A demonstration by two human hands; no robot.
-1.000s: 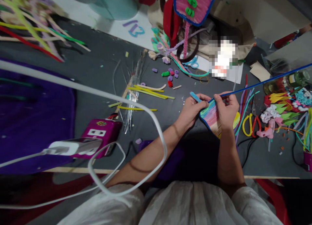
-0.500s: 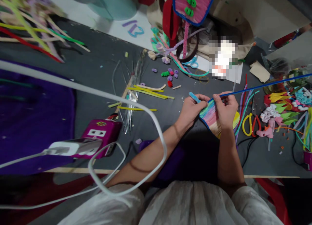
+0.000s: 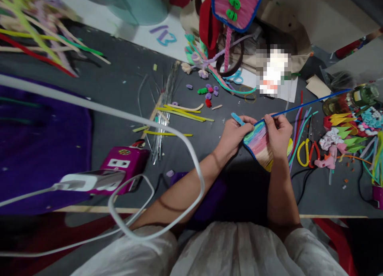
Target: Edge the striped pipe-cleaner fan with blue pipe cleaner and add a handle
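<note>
Over the table's front part, my left hand (image 3: 235,134) is closed on the left corner of a striped multicoloured piece (image 3: 259,144) with a blue edge. A light blue stub (image 3: 237,119) sticks out above its fingers. Thumb and fingers of my right hand (image 3: 278,130) pinch a long blue strip (image 3: 311,103) at the piece's upper edge. From there the strip runs up to the right, its far end near a glass jar (image 3: 353,98). Part of the piece is hidden behind my right hand.
Scissors (image 3: 303,152) and a pink glue gun (image 3: 327,159) lie right of my hands. Yellow strips (image 3: 179,112) and wires lie left. A white cable (image 3: 191,148) loops across the view beside a magenta power socket box (image 3: 127,164).
The far end of the blue strip has swung down and left, now ending near the jar. The piece has tilted slightly, and my right fingers have shifted a little. My left hand has hardly moved.
</note>
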